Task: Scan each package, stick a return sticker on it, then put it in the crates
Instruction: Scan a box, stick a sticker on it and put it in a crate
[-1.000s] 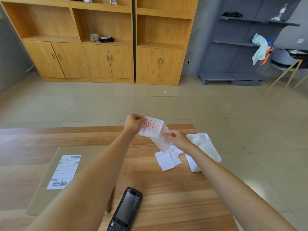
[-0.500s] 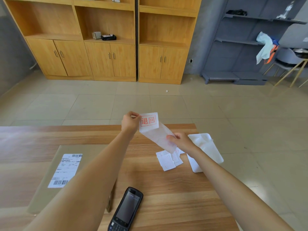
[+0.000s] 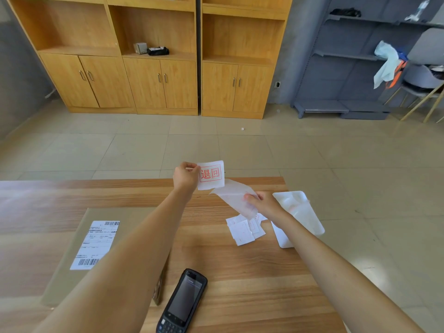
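Head view: both hands are raised over the far edge of the wooden bench (image 3: 240, 272). The left hand (image 3: 186, 175) pinches the left edge of a white return sticker (image 3: 211, 174) — a square printed with 2 red characters inside a red frame, its face turned toward the camera. The right hand (image 3: 263, 204) pinches a translucent backing sheet (image 3: 234, 195), which curls from just under the sticker's lower edge down to the fingers; whether sheet and sticker touch at that edge I cannot tell.

Below the right hand a small pile of white sticker sheets (image 3: 242, 230) lies on the bench, overlapping, with faint red print showing on some. Just right of the pile, a white plastic bag (image 3: 300, 212) rests flat and hangs a little past the bench's right edge.

The package (image 3: 125, 219) — a flat brown cardboard box — lies on the left part of the bench, partly hidden by the left forearm. A white shipping label (image 3: 96, 243) with barcodes at top and bottom is stuck on its upper face. A black handheld scanner (image 3: 183, 301) lies screen up near the front edge, just right of the package.

Beyond the bench: tiled floor, wooden cabinets (image 3: 168, 56), and a grey shelf rack (image 3: 355, 56) at the right.
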### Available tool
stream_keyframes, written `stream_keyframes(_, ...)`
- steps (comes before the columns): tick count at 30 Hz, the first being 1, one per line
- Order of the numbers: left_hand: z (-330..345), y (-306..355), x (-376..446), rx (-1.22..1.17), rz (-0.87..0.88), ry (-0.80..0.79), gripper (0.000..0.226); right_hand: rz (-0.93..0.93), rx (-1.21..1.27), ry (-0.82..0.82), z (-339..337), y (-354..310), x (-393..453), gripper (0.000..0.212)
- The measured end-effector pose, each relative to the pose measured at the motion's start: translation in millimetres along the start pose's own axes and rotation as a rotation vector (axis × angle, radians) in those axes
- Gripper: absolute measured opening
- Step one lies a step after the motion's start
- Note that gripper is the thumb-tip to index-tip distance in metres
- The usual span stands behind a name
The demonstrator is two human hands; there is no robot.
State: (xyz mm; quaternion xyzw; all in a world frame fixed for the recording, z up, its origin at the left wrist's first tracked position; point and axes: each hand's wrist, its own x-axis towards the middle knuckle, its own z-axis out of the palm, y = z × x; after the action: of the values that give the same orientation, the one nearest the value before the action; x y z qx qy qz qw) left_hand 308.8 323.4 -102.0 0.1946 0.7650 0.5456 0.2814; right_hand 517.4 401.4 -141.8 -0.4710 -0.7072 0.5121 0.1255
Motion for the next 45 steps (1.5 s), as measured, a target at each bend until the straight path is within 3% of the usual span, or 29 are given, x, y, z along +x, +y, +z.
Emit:
stream_keyframes(2,0,0,1,-0.075,-0.026,-0.008,0.006,0.002,-0.001,-0.005,1,0,2,0.024)
stream_keyframes(7,-2,4,6,-0.267,-0.147,-0.018,0.007,0.039,0.061,0.003,2,3,5,0.052)
stream_keyframes(11,-3,6,6,-0.37,-0.228,-0.05,0.002,0.055,0.081,-0.018,1,2,4,0.049)
stream_keyframes(14,-3,9,5,-0.438,-0.282,-0.055,0.003,0.057,0.112,-0.027,1,1,3,0.066)
stream_keyframes(18,-2,17,5,-0.575,-0.313,-0.092,0.013,0.057,0.109,-0.035,2,2,5,0.045)
stream_keyframes(22,-5,32,7,-0.744,-0.267,-0.117,0.017,0.054,0.102,-0.011,2,6,7,0.049)
stream_keyframes(29,-2,16,8,-0.508,-0.263,-0.105,0.011,0.101,0.116,0.042,-7,9,9,0.05)
stream_keyframes(33,8,-6,4,-0.355,-0.281,-0.124,0.019,0.174,0.123,0.101,-21,22,6,0.04)
stream_keyframes(37,26,-15,-1,-0.281,-0.301,-0.158,0.012,0.259,0.12,0.244,-46,49,2,0.047)
stream_keyframes(41,49,-16,-3,-0.247,-0.304,-0.207,0.009,0.373,0.087,0.44,-74,76,-2,0.04)
stream_keyframes(45,69,-14,-5,-0.209,-0.307,-0.247,0.011,0.46,0.03,0.473,-88,91,-3,0.033)
